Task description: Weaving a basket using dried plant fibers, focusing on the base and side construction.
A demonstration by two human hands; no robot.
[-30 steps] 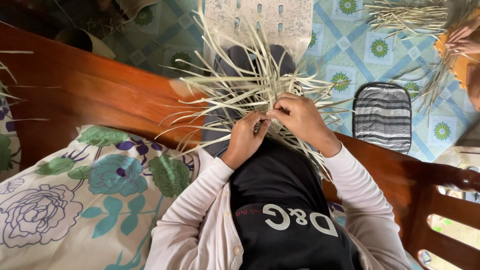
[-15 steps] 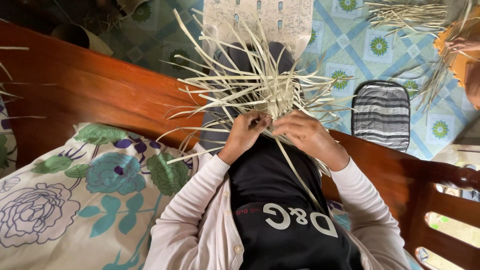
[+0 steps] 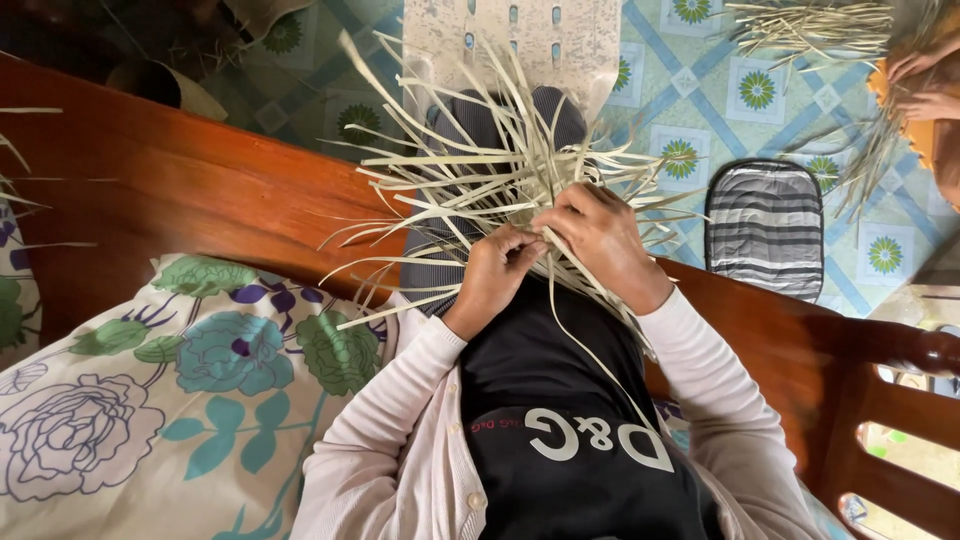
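Left hand (image 3: 497,275) fingers pinched on pale flat strips of the woven strip bundle (image 3: 480,190); right hand (image 3: 600,240) clenched over strips beside it; bundle on lap, ends splayed, stiff; polished wooden bench (image 3: 200,200) below, floral cushion (image 3: 180,400) near its edge; patterned tile floor (image 3: 680,110), striped mat (image 3: 765,225).

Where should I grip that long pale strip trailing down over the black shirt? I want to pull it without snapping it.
Pinch the long strip flat across its faces, high up beside the right hand, coming from the right. It is thin, and its lower end hangs loose, so a low grip would probably just bend it.
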